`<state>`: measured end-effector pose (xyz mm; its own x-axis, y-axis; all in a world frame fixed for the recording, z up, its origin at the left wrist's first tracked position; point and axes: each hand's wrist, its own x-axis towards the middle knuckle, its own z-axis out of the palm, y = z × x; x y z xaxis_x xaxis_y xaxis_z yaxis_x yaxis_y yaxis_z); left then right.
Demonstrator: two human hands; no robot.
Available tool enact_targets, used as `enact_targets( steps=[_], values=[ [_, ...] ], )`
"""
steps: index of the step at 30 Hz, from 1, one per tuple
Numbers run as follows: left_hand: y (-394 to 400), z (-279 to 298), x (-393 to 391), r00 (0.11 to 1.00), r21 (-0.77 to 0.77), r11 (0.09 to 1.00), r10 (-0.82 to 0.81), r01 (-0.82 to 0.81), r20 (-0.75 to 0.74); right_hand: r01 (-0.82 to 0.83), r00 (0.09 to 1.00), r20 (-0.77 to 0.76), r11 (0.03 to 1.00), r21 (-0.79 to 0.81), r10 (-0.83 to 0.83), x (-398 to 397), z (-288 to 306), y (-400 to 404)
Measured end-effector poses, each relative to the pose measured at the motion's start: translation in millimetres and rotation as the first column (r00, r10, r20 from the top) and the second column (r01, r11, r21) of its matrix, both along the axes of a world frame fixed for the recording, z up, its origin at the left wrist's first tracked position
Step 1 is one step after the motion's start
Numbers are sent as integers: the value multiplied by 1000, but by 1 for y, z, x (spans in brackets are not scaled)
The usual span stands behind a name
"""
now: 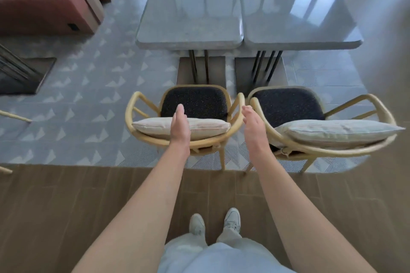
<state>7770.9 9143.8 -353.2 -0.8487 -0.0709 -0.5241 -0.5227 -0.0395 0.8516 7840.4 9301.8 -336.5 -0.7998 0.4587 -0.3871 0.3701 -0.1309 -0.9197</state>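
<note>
While left hand (pixel 180 127) and right hand (pixel 253 127) hover open, empty | cushion (pixel 153 127) lies crosswise | chair (pixel 129 113) faces table (pixel 188 29)

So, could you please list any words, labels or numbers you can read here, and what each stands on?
None can be read. The left chair, right chair, tabletops and shoes show no text; the dark patch on the sofa is too small to tell.

The left chair frame (pixel 127 117) and right chair frame (pixel 332 153) were pale yellow; the left seat pad (pixel 195 99) was black with fine speckling, its cushion (pixel 153 126) beige. The tabletop (pixel 188 17), upper centre, was mottled light grey. The floor tiles (pixel 88 95) were pale grey with white triangles; the sofa (pixel 40 6), upper left, reddish-brown.
</note>
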Motion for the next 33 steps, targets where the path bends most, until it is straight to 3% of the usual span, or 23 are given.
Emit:
enact_targets(
  steps=[8,16,23,29,33],
  values=[
    [76,22,13,974,80,971,-223,225,-36,148,988,-57,987,58,-145,33,16,54],
    [154,21,38,966,104,961,-257,257,-15,228,973,-31,973,-13,-229,63,3,137],
    [276,1,62,982,98,977,-190,188,19,172,985,12,981,-84,-172,69,-17,256],
    [360,-30,120,973,43,999,-17,7,231,141,975,180,988,-64,-128,95,-49,338],
    [381,-52,138,929,27,991,115,-133,352,236,944,268,962,-136,-193,113,-81,365]
  ],
)
